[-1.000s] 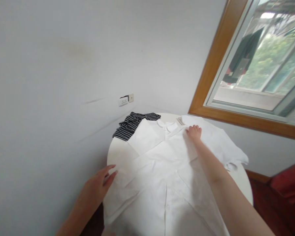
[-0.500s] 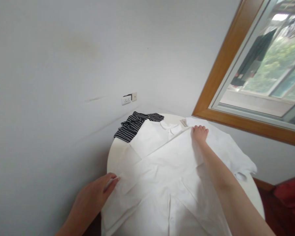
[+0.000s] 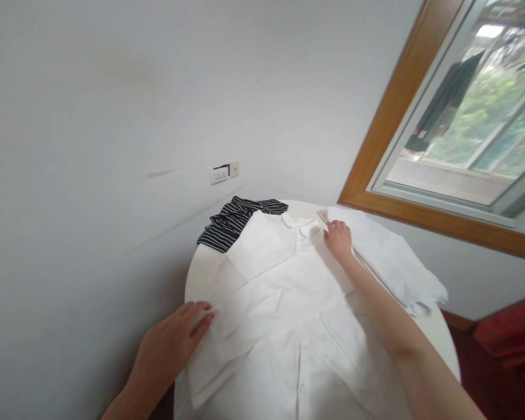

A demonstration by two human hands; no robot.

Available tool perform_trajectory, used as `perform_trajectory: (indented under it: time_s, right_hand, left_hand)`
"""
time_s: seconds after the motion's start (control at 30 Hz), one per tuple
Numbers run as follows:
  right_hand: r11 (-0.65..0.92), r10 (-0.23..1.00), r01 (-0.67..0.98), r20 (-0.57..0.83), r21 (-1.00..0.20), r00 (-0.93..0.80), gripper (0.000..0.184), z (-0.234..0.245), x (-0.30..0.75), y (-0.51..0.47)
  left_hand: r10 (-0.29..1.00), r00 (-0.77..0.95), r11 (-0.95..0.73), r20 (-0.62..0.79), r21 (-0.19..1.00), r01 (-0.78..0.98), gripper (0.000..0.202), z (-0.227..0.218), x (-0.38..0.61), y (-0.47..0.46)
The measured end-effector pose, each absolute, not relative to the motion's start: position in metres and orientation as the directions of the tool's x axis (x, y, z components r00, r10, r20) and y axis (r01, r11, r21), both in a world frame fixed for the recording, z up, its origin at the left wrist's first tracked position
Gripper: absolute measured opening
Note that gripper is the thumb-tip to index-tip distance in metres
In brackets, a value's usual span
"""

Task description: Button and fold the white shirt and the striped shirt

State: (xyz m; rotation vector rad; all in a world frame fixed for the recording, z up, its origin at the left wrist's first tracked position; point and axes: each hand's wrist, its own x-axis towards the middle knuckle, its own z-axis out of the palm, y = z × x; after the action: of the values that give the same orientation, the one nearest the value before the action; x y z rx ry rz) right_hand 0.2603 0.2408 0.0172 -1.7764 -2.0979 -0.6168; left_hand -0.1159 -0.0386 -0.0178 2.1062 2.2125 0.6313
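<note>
A white collared shirt (image 3: pixel 284 303) lies spread over a round white table, its button placket running down the middle. My left hand (image 3: pixel 179 335) is closed at the shirt's left edge, pinching the thin fabric between thumb and fingers. Beside the collar, my right hand (image 3: pixel 339 239) rests on the shirt's right shoulder with thumb and fingers slightly apart. The fabric under it looks flat. My right forearm hides part of the shirt's right side.
Black-and-white striped cloth (image 3: pixel 234 221) is bunched at the table's back left. Another white garment (image 3: pixel 385 251) lies along the right. The table edge (image 3: pixel 192 280) stands near a wall with a socket (image 3: pixel 219 175). A wood-framed window (image 3: pixel 376 128) is at right; red fabric (image 3: pixel 514 338) hangs lower down.
My right hand has moved left, towards the collar. The raised fold of shirt that it held now lies flatter, showing more of the collar area. My left hand stays at the left edge.
</note>
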Motion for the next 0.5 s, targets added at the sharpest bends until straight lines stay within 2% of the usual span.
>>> perform_trajectory:
  time_s: [0.07, 0.17, 0.37, 0.5]
  right_hand:
    - [0.231, 0.873, 0.967, 0.414, 0.109, -0.256, 0.038, 0.005, 0.249, 0.231]
    - [0.193, 0.921, 0.977, 0.325, 0.095, -0.214, 0.044, -0.015, 0.250, 0.226]
    - [0.036, 0.880, 0.992, 0.467, 0.124, -0.090, 0.061, -0.035, 0.284, 0.236]
    - [0.002, 0.889, 0.994, 0.455, 0.107, -0.051, 0.067, -0.041, 0.292, 0.241]
  left_hand:
    - [0.953, -0.077, -0.012, 0.292, 0.294, 0.956, 0.033, -0.018, -0.117, -0.040]
    - [0.947, -0.055, -0.036, 0.316, 0.273, 0.961, 0.034, -0.016, -0.116, -0.042]
    - [0.950, -0.029, -0.045, 0.311, 0.229, 0.972, 0.036, -0.015, -0.116, -0.043]
    - [0.930, -0.025, -0.050, 0.366, 0.193, 0.980, 0.035, -0.018, -0.113, -0.043]
